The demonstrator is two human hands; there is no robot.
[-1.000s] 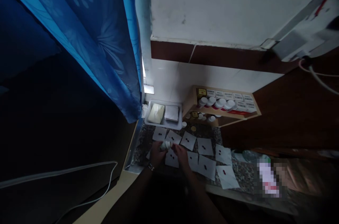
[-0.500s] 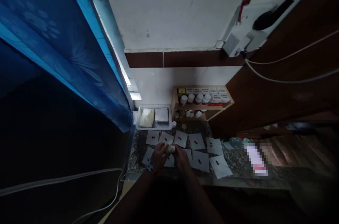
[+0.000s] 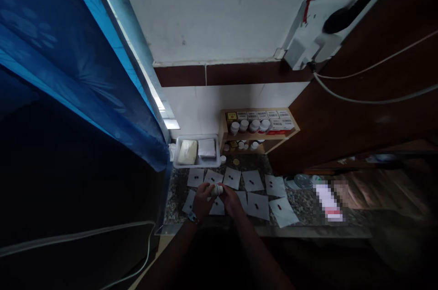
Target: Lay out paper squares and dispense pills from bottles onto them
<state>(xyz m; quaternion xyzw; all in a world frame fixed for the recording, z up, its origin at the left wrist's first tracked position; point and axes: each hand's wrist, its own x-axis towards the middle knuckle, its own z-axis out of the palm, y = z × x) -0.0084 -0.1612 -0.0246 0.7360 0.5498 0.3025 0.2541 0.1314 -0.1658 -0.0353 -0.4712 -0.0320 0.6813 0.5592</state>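
Between my hands is a small white pill bottle [image 3: 215, 191], held low over the counter. My left hand [image 3: 202, 199], with a band on its wrist, is wrapped around the bottle from the left. The fingers of my right hand [image 3: 230, 199] are closed at the bottle's right end, where a white cap seems to sit. Under and around them lie two rows of white paper squares [image 3: 252, 181], most bearing small dark pills [image 3: 257, 206]. Some squares are partly hidden by my hands.
Behind the papers stands a translucent tray [image 3: 197, 165] with two packets. A wooden shelf [image 3: 277, 136] holds white bottles [image 3: 253, 125] and boxes [image 3: 281, 123]. A small white bottle [image 3: 223, 160] and a round yellowish lid [image 3: 236, 162] rest before it. A blue curtain [image 3: 112, 89] hangs at left.
The view has shifted slightly. Both hands still hold the bottle, and its white right end shows a little more clearly. The papers and pills lie as before.
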